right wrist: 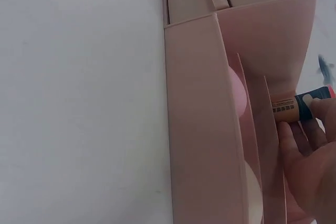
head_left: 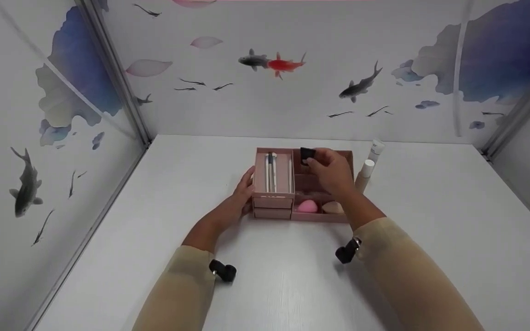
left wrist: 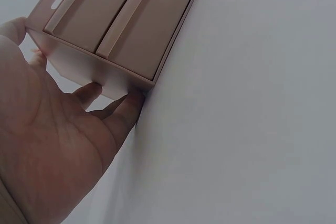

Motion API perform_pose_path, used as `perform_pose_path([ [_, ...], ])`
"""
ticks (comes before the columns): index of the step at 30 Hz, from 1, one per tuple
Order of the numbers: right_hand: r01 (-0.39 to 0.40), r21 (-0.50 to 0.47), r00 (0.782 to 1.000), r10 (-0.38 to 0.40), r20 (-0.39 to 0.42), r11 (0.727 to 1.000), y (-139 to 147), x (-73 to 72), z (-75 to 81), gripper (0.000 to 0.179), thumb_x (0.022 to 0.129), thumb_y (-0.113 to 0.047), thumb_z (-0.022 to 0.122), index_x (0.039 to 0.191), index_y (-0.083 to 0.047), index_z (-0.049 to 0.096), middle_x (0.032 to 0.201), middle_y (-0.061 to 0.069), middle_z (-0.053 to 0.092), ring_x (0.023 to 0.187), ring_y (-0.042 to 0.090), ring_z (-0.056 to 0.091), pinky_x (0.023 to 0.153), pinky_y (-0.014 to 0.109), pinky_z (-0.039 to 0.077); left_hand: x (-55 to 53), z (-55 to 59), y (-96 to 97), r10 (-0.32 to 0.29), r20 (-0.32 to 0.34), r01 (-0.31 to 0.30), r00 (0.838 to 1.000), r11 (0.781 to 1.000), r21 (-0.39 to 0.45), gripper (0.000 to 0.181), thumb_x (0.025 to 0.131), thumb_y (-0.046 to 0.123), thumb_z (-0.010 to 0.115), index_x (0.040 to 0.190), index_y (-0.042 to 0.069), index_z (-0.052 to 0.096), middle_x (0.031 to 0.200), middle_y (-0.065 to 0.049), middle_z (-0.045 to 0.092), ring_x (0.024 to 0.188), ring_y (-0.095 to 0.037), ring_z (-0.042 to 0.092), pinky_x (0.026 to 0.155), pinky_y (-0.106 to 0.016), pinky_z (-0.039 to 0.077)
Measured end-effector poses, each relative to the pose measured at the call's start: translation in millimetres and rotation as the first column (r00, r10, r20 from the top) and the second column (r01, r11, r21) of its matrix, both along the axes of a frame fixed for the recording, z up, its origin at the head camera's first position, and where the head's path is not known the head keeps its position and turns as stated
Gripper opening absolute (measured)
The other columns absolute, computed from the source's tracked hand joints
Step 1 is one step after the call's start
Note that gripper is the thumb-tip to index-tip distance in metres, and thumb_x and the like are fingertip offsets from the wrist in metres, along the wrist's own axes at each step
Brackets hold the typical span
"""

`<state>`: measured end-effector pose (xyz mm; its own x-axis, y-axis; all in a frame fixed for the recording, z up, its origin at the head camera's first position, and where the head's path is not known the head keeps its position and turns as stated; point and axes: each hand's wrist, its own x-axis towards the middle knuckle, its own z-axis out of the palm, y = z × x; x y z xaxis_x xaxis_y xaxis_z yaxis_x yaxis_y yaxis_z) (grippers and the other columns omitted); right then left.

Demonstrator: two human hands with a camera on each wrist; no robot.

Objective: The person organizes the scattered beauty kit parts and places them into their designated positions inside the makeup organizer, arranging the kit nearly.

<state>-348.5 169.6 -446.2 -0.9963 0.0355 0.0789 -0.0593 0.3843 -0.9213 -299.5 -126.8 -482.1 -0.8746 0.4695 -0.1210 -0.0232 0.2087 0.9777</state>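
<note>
A pink cosmetics organizer (head_left: 273,202) stands on the white table, with two drawers at its left front. My left hand (head_left: 233,204) rests its spread fingers against the organizer's left side; in the left wrist view the fingertips (left wrist: 95,88) touch that wall. Over the back right compartment, my right hand (head_left: 334,174) pinches a small tan bottle with a black cap (right wrist: 286,110) between thumb and fingers. The right wrist view shows the bottle tilted, its lower end partly behind a divider. A pink makeup sponge (head_left: 307,206) and a beige sponge (head_left: 332,208) lie in the front compartment.
Several slim sticks (head_left: 270,172) lie on the organizer's left top. Close to its right side stand a tan bottle with a white cap (head_left: 365,175) and a white tube (head_left: 376,150). Walls printed with fish (head_left: 285,64) enclose the table (head_left: 274,276).
</note>
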Motion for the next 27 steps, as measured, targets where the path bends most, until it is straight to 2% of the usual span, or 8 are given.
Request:
perform_pose_path([
  [8, -0.039, 0.069, 0.999, 0.04, -0.012, 0.997, -5.1, -2.6, 2.5, 0.041, 0.107, -0.035, 0.066, 0.145, -0.019, 0.062, 0.144, 0.005, 0.066, 0.137, 0.024, 0.058, 0.118, 0.049, 0.048, -1.0, -1.0, 0.8, 0.01, -0.003, -0.01, 1.0, 1.0, -0.011, 0.055, 0.111, 0.067, 0.029, 0.16, 0.07, 0.003, 0.182, 0.009, 0.001, 0.168, -0.029, 0.016, 0.133, -0.056, 0.025],
  [14, -0.064, 0.044, 0.997, 0.066, -0.041, 0.997, -7.1, -3.3, 1.3, 0.036, 0.108, -0.029, 0.066, 0.142, -0.015, 0.065, 0.137, 0.008, 0.069, 0.129, 0.025, 0.061, 0.111, 0.046, 0.05, -2.8, -3.9, -0.2, 0.004, -0.002, -0.004, 1.0, 1.0, 0.022, 0.057, 0.112, 0.065, 0.031, 0.161, 0.067, 0.003, 0.182, 0.003, -0.002, 0.169, -0.033, 0.011, 0.133, -0.061, 0.022],
  [21, -0.067, 0.044, 0.997, 0.068, -0.03, 0.997, -7.1, -2.2, 1.5, 0.035, 0.108, -0.028, 0.066, 0.142, -0.019, 0.065, 0.138, 0.005, 0.068, 0.132, 0.024, 0.061, 0.114, 0.047, 0.05, -1.6, -3.0, 0.3, 0.008, 0.003, -0.008, 1.0, 1.0, 0.009, 0.057, 0.111, 0.065, 0.03, 0.161, 0.068, 0.003, 0.182, 0.004, -0.003, 0.169, -0.032, 0.012, 0.133, -0.059, 0.023],
  [27, -0.034, 0.024, 0.999, 0.035, -0.014, 0.999, 2.1, 2.1, 7.4, 0.039, 0.107, -0.033, 0.068, 0.146, -0.027, 0.064, 0.144, 0.0, 0.068, 0.138, 0.023, 0.061, 0.118, 0.047, 0.049, -1.4, -2.0, 1.3, 0.007, 0.0, -0.007, 1.0, 1.0, 0.01, 0.055, 0.112, 0.066, 0.03, 0.161, 0.069, 0.004, 0.182, 0.005, 0.0, 0.168, -0.031, 0.016, 0.133, -0.058, 0.025],
])
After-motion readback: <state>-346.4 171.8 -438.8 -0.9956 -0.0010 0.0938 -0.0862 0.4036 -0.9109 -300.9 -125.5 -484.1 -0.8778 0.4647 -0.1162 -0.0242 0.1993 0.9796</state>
